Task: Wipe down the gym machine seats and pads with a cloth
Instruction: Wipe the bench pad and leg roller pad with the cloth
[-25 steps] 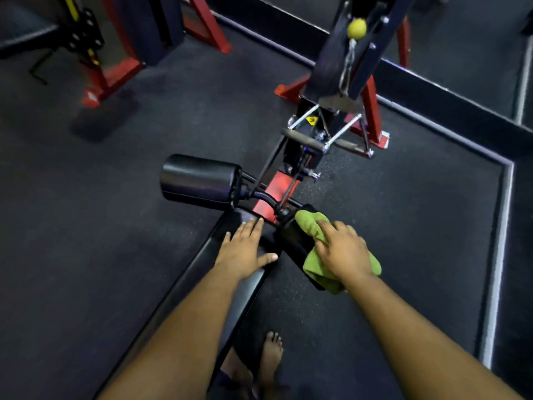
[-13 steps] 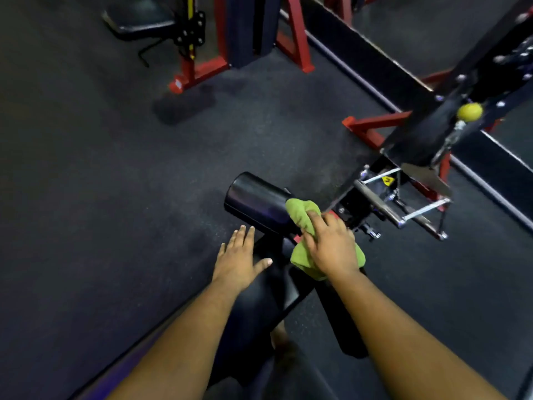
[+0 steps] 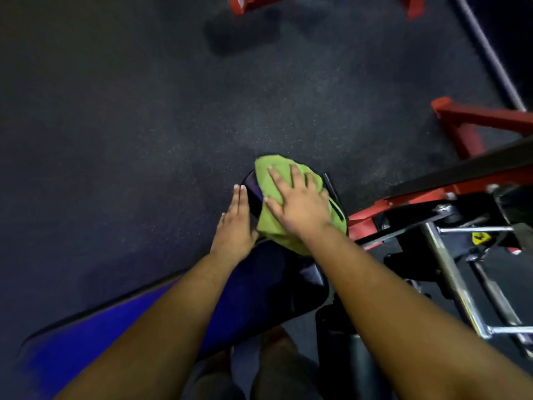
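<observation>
Here the right hand (image 3: 300,206) lies flat on a green cloth (image 3: 284,180), fingers spread and straight, pressing it down over the black roller pad (image 3: 253,194) of the gym machine. The cloth drapes over most of the pad's top, so that only a dark strip of the pad shows on its left side. The left hand (image 3: 235,223) rests just beside it, its grip relaxed: fingers straight and held together, laid along the left edge of the pad, holding nothing. Below both forearms runs the long padded seat (image 3: 251,287), dark with a bluish sheen, reaching toward the lower left. To the right sits the machine's red frame (image 3: 383,209), with a chrome bar handle (image 3: 452,281) and a small yellow label (image 3: 480,237) on black metal. The dark speckled rubber floor (image 3: 129,125) fills the left and upper parts of the view, and more red frame feet (image 3: 476,119) stand at the upper right. The picture is somewhat blurred.
</observation>
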A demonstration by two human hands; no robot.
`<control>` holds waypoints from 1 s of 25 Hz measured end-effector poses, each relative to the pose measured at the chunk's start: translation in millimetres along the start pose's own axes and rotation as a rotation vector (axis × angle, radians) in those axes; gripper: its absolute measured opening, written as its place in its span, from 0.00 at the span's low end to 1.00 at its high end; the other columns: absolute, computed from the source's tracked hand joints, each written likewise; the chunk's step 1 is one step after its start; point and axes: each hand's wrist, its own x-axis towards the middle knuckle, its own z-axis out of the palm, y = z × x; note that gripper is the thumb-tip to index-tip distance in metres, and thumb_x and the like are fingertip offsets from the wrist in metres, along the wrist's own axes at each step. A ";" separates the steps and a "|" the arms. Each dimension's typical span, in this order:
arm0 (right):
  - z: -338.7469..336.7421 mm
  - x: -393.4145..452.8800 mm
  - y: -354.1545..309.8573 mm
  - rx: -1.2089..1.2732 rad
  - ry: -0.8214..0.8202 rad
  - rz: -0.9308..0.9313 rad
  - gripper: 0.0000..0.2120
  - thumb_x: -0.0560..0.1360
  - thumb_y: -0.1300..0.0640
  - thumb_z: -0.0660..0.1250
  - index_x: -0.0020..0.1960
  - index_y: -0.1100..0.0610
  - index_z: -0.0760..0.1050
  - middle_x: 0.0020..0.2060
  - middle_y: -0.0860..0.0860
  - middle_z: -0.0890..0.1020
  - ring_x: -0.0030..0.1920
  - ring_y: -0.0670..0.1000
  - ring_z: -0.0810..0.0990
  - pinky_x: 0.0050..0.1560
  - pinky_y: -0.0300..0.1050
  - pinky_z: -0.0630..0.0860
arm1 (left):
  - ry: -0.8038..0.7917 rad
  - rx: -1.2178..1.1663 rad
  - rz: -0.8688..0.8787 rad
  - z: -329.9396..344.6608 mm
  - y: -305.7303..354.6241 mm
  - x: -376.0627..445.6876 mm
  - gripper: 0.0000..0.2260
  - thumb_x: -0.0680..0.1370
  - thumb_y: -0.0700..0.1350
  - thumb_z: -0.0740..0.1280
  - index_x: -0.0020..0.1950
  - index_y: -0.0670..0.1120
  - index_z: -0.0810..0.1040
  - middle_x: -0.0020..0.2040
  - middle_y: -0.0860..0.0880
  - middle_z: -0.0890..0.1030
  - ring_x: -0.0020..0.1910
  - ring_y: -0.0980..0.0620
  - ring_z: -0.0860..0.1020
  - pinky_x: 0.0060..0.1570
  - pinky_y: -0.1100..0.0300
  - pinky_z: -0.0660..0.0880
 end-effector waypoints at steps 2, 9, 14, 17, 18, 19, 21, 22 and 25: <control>-10.9 36.2 -5.2 0.090 -0.094 -0.052 0.32 0.78 0.29 0.52 0.78 0.32 0.46 0.81 0.52 0.54 0.76 0.63 0.59 0.65 0.69 0.67 | 0.011 -0.005 -0.001 2.4 -0.5 1.0 0.46 0.77 0.46 0.70 0.82 0.45 0.39 0.83 0.47 0.40 0.82 0.46 0.50 0.76 0.40 0.59; 5.8 -58.5 74.3 0.258 -0.023 0.049 0.30 0.78 0.31 0.54 0.79 0.35 0.55 0.78 0.55 0.63 0.73 0.61 0.65 0.68 0.58 0.67 | 0.014 0.200 0.031 -5.4 2.3 5.2 0.46 0.79 0.62 0.64 0.82 0.46 0.37 0.82 0.46 0.36 0.82 0.47 0.44 0.79 0.41 0.47; 6.1 -55.3 66.7 0.369 0.078 0.016 0.28 0.80 0.36 0.51 0.78 0.40 0.61 0.73 0.54 0.71 0.72 0.59 0.67 0.69 0.55 0.64 | 0.062 0.258 0.198 -12.8 50.5 54.1 0.35 0.81 0.61 0.61 0.83 0.52 0.49 0.83 0.50 0.43 0.82 0.48 0.41 0.78 0.36 0.44; 8.8 -28.3 49.3 0.263 -0.028 0.067 0.27 0.82 0.36 0.49 0.80 0.36 0.49 0.79 0.52 0.60 0.76 0.59 0.60 0.69 0.65 0.63 | 0.094 0.027 0.168 -16.7 47.7 61.5 0.35 0.82 0.55 0.63 0.83 0.49 0.48 0.83 0.52 0.41 0.82 0.50 0.41 0.79 0.42 0.43; 8.1 -17.1 46.2 0.277 -0.042 0.088 0.28 0.82 0.36 0.50 0.80 0.36 0.49 0.80 0.51 0.60 0.76 0.60 0.60 0.69 0.66 0.63 | 0.147 -0.075 0.123 -13.7 30.4 50.7 0.36 0.82 0.55 0.64 0.83 0.48 0.47 0.83 0.51 0.41 0.82 0.50 0.42 0.79 0.44 0.43; 5.0 -3.5 41.2 0.278 -0.049 0.095 0.28 0.81 0.35 0.50 0.80 0.36 0.50 0.79 0.51 0.60 0.76 0.61 0.61 0.68 0.66 0.63 | 0.173 -0.124 0.068 -10.0 11.7 36.8 0.36 0.82 0.55 0.64 0.83 0.47 0.47 0.83 0.50 0.42 0.82 0.50 0.43 0.79 0.45 0.44; 2.6 29.4 26.9 0.262 -0.067 0.049 0.29 0.81 0.34 0.51 0.79 0.36 0.50 0.80 0.52 0.60 0.75 0.62 0.62 0.68 0.67 0.65 | 0.092 -0.103 -0.012 1.0 -14.8 12.5 0.37 0.82 0.54 0.63 0.83 0.47 0.43 0.83 0.50 0.42 0.82 0.51 0.44 0.80 0.43 0.46; -0.7 43.2 17.5 0.266 -0.097 0.017 0.29 0.81 0.34 0.51 0.79 0.36 0.50 0.80 0.51 0.58 0.75 0.62 0.61 0.68 0.67 0.64 | 0.040 -0.085 -0.035 7.6 -17.9 5.4 0.38 0.82 0.54 0.63 0.82 0.47 0.41 0.83 0.50 0.42 0.82 0.52 0.44 0.80 0.44 0.46; -9.7 50.0 16.6 0.313 -0.162 -0.042 0.30 0.79 0.32 0.53 0.79 0.33 0.48 0.81 0.49 0.54 0.77 0.61 0.58 0.69 0.68 0.63 | 0.048 -0.066 -0.068 10.7 -2.3 11.1 0.39 0.83 0.54 0.63 0.82 0.46 0.39 0.83 0.49 0.41 0.82 0.52 0.44 0.79 0.47 0.46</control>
